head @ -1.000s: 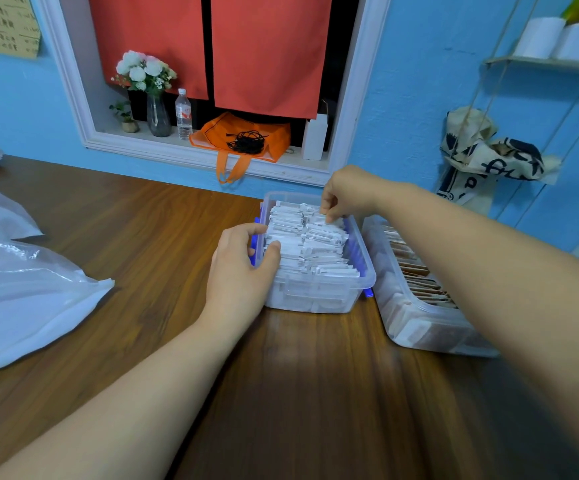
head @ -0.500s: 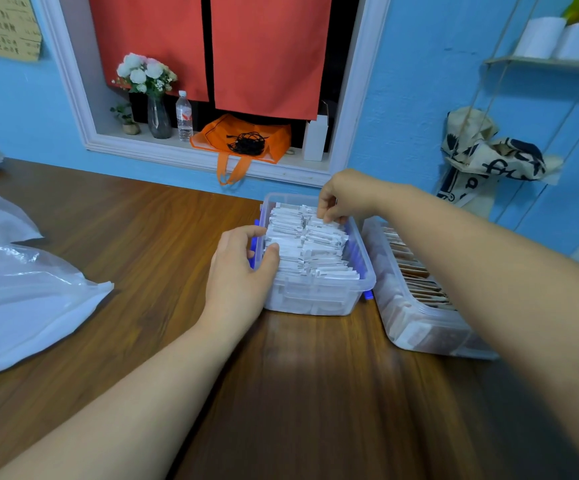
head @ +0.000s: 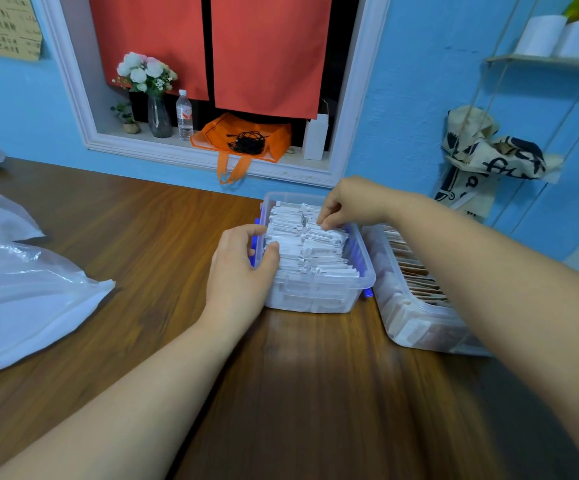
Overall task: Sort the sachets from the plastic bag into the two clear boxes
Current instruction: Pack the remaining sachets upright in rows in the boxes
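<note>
presently, left hand [head: 243,271] grips the left wall of the clear plastic box [head: 315,301] packed with white paper sachets [head: 319,251] — right hand [head: 350,206] pinches sachets at its far end.

1. Brown wood-grain table [head: 315,393]: smooth, with a soft sheen.
2. Left clear plastic box [head: 315,299]: smooth, slightly cloudy walls.
3. White paper sachets [head: 315,247]: matt.
4. Right clear plastic box [head: 416,327]: the same smooth plastic, holding matt brown paper sachets [head: 416,271].
5. Translucent white plastic bag [head: 21,306]: thin, glossy, creased.
6. Orange cloth tote bag [head: 274,140]: matt.
7. Blue painted wall [head: 419,98]: matt, rough.
</note>
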`<move>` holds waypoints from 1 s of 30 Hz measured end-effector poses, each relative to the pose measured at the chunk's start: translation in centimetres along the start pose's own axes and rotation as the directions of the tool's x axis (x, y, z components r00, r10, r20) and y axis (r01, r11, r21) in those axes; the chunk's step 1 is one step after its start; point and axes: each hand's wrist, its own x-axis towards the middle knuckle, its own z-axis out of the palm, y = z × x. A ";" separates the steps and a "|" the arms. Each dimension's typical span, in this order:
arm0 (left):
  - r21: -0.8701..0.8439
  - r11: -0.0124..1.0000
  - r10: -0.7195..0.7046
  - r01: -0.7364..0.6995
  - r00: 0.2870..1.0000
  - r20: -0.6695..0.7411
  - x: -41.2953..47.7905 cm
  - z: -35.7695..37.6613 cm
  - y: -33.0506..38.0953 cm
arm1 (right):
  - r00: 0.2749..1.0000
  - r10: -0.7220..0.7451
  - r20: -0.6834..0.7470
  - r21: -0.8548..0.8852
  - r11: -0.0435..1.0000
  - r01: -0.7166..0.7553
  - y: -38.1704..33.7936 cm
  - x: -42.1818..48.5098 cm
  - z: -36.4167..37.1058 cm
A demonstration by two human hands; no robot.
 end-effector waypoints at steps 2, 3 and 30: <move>0.003 1.000 0.006 -0.006 1.000 -0.003 0.0 0.0 0.1 | 1.000 -0.003 -0.005 -0.043 0.999 0.003 -0.1 0.1 0.2; 0.006 1.000 0.010 -0.010 1.000 -0.004 0.0 0.0 0.1 | 1.000 -0.005 -0.009 -0.050 0.999 0.004 -0.2 0.1 0.3; 0.474 0.698 0.358 -0.536 0.835 0.418 -5.1 0.7 3.7 | 0.905 0.182 -0.386 -0.046 0.975 -0.216 -4.1 -18.9 5.0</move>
